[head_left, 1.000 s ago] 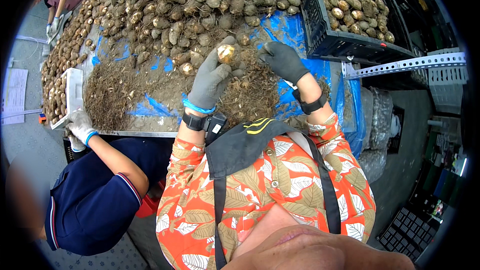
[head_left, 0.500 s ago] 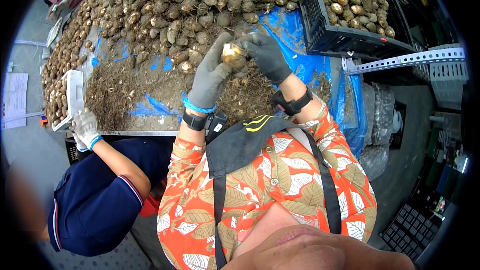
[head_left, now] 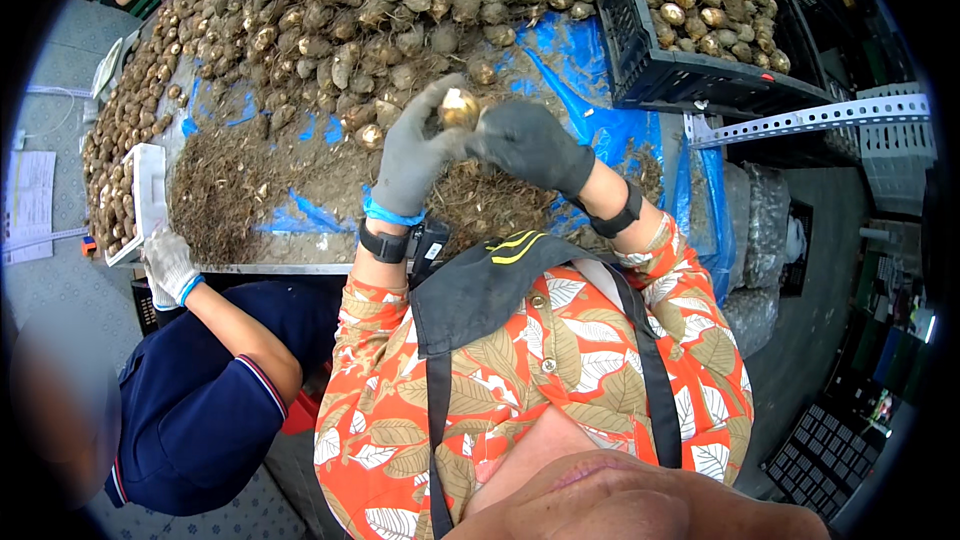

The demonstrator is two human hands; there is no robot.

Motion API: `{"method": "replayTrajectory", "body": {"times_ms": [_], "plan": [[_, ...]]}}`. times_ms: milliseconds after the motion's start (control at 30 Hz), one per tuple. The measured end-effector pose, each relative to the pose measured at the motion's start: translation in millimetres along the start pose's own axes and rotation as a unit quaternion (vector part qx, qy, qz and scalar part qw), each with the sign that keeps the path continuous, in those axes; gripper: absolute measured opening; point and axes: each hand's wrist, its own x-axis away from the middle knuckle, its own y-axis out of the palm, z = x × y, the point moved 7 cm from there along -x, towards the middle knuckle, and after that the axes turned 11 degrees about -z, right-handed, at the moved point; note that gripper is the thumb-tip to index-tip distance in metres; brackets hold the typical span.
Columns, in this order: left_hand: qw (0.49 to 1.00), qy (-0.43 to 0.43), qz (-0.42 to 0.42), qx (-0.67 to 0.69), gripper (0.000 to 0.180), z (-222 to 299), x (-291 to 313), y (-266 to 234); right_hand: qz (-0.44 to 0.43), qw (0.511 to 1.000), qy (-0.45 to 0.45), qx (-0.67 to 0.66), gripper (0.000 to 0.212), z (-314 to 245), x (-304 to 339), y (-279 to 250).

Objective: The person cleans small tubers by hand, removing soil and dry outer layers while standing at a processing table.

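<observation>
Steady the taro corm [head_left: 460, 109] with the left hand [head_left: 412, 155], which pinches it; guide the curled right hand [head_left: 530, 143], grip unclear, along its near right side.

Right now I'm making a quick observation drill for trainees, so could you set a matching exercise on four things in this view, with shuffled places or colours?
1. pale-topped tuber
2. black crate
3. white tray
4. shirt

A. near the co-worker's gloved hand, at the picture's left
B. orange-red with tan and white leaves
C. held in the left hand
D. at the upper right, filled with tubers

Pairs: 1-C, 2-D, 3-A, 4-B.
</observation>
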Motion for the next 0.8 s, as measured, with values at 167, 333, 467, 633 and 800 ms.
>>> {"method": "replayTrajectory", "body": {"times_ms": [167,333,467,633,800], "plan": [[0.987,0.007,0.006,0.161,0.074,2,0,-5,-0.047,0.994,0.085,0.054,0.021,15,13,1],[0.975,0.02,-0.002,0.22,0.069,-2,-8,10,0.17,0.983,-0.006,-0.069,0.031,-18,0,-60],[0.938,-0.004,-0.058,0.342,0.058,-22,-8,26,0.213,0.976,-0.017,-0.048,0.02,-9,7,-40],[0.929,0.06,-0.054,0.362,0.057,-41,-10,22,0.09,0.985,0.143,-0.039,0.021,61,21,-23],[0.937,0.014,-0.06,0.344,0.065,-26,-18,38,0.15,0.973,0.064,-0.163,0.031,34,26,-25]]}}
